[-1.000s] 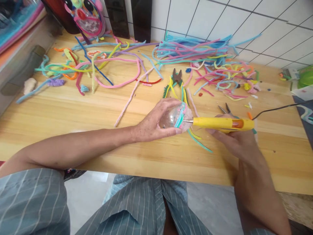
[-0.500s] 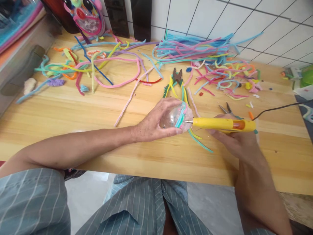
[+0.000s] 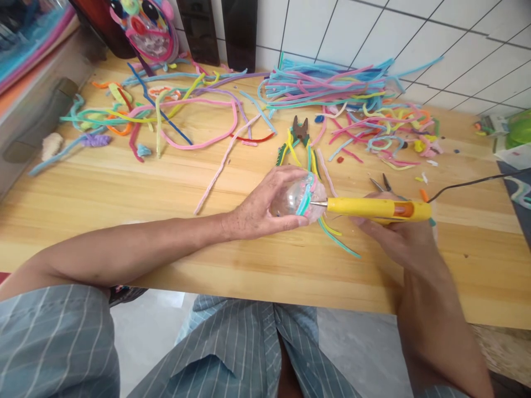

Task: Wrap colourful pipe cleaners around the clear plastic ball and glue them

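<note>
My left hand (image 3: 267,202) is closed around a clear plastic ball (image 3: 286,200), its surface shiny and see-through. Strips of blue, green and pink pipe cleaner (image 3: 306,198) are wrapped over the ball's right side. In my right hand (image 3: 398,237) lies a yellow hot glue pen (image 3: 360,207) with a black cord. Its metal tip (image 3: 318,204) points left and meets the ball beside the green strip; whether glue is coming out is too small to see. Just beyond the ball lie green-and-yellow cutting pliers (image 3: 301,132), jaws pointing away.
A bundle of blue and pink pipe cleaners (image 3: 327,85) lies by the tiled wall, with a heap of cut pieces (image 3: 385,130) on its right. More loose pipe cleaners (image 3: 199,146) spread at left. Small pointed pliers (image 3: 385,183) lie behind my right hand. A plastic bin (image 3: 45,113) stands far left.
Almost nothing differs. The ball and the glue pen stay in contact, with both hands in nearly the same place; the view has shifted very slightly.
</note>
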A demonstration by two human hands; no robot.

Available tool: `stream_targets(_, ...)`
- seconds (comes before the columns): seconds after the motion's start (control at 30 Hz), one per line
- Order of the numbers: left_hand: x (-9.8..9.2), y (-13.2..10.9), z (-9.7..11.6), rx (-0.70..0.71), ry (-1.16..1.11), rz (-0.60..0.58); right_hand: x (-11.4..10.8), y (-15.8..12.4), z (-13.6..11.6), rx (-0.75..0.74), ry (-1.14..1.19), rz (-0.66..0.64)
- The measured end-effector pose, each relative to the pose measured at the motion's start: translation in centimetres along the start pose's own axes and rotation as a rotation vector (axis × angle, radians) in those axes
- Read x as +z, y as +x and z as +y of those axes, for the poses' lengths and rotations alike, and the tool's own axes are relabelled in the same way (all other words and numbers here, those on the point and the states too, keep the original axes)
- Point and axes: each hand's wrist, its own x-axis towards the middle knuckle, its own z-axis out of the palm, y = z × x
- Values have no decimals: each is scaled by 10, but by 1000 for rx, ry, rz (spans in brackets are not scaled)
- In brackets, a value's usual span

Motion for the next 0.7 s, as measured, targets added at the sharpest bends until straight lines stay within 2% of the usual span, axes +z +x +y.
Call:
stream_targets(0.17,0,0,1,-11,-6,-1,-1,0,-3,36,31,-27)
stream_targets(0.53,1,1,2,-26,2,-7,2,3,-7,-7,29,-21)
stream_targets(0.7,2,0,1,-34,-8,10,0,2,-7,43,38,-26)
